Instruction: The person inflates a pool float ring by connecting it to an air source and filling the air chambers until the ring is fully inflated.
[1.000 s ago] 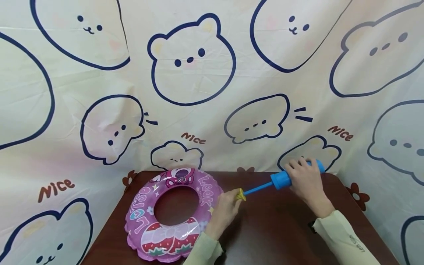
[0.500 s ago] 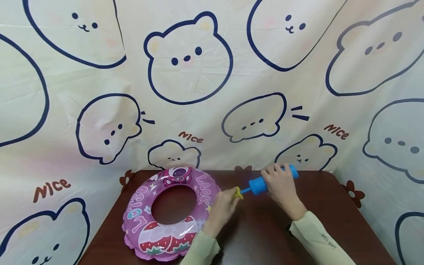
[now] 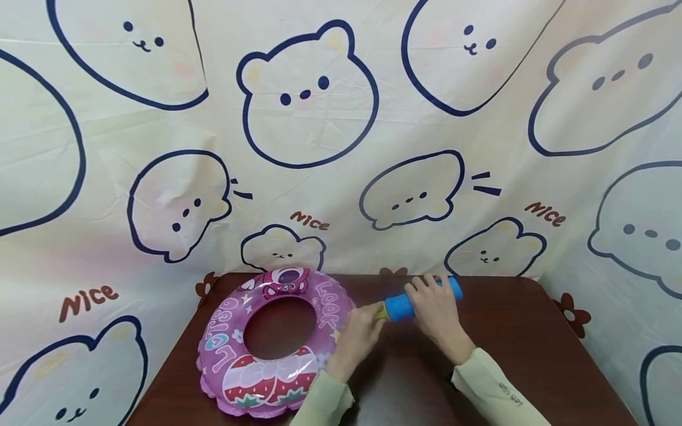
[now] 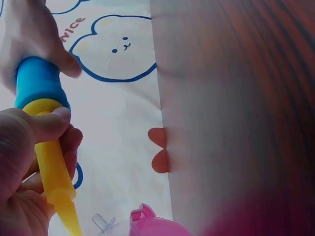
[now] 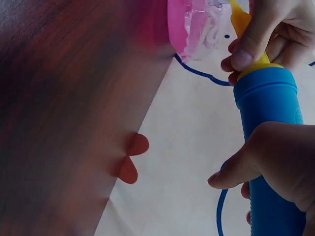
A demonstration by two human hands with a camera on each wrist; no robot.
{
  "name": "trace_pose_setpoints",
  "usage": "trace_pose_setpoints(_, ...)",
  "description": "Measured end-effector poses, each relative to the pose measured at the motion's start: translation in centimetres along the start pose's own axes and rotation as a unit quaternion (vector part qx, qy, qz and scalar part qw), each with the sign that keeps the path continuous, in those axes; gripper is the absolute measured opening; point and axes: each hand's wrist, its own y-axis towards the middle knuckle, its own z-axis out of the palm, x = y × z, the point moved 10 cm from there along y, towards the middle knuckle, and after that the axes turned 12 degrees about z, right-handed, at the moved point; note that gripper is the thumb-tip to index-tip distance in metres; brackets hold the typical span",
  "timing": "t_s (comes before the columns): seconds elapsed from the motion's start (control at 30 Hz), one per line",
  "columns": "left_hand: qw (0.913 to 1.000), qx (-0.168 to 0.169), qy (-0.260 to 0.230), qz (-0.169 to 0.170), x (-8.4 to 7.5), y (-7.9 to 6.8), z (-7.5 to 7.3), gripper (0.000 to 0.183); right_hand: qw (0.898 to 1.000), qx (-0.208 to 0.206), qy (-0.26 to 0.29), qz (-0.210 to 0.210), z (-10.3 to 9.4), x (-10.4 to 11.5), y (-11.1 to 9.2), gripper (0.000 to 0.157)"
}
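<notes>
A blue hand pump [image 3: 398, 307] with a yellow nozzle end [image 4: 53, 169] spans both hands above the table. My left hand [image 3: 358, 336] grips the yellow end, thumb on one side and fingers curled beneath. Around the blue barrel [image 5: 268, 101] my right hand [image 3: 438, 310] is wrapped. Barrel and yellow collar meet, with no rod showing between them. Left of the hands, a pink inflated swim ring [image 3: 213, 355] stands tilted, printed with strawberries and letters. In the left wrist view, the nozzle's tapered tip points down beside a clear valve [image 4: 102, 222] on the ring.
The dark brown table [image 3: 511, 331] reaches back to a cream cloth backdrop [image 3: 341, 136] printed with bear faces and flowers. My left forearm overlaps the ring's right side in the head view.
My right hand has moved left with the blue barrel, sliding it over the blue rod until it meets the yellow collar. My left hand and the swim ring have stayed nearly still.
</notes>
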Motion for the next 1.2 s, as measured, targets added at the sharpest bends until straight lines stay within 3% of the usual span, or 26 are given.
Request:
trace_pose_setpoints(0.17,0.9998,-0.011,-0.012,0.008,0.0,0.3,0.3,0.029,1.0,0.004,0.014,0.002,-0.5,-1.5,0.3,0.073)
trace_pose_setpoints(0.53,0.9994,-0.008,-0.032,-0.011,0.3,0.7,0.1,0.02,0.998,-0.048,0.041,0.01,-3.0,-9.3,0.8,0.067)
trace_pose_setpoints(0.8,0.999,-0.005,-0.041,-0.019,0.7,0.6,0.3,0.019,0.997,-0.052,0.04,0.038,-4.2,-13.3,1.1,0.062)
trace_pose_setpoints(0.97,0.9997,-0.008,-0.02,-0.011,0.6,0.4,0.2,0.021,0.997,-0.053,0.033,0.046,-4.2,-13.6,0.9,0.064)
trace_pose_setpoints(1.2,0.9999,-0.011,0.0,0.001,0.2,0.2,-0.2,0.019,0.997,-0.074,0.016,0.025,-3.9,-10.6,1.0,0.066)
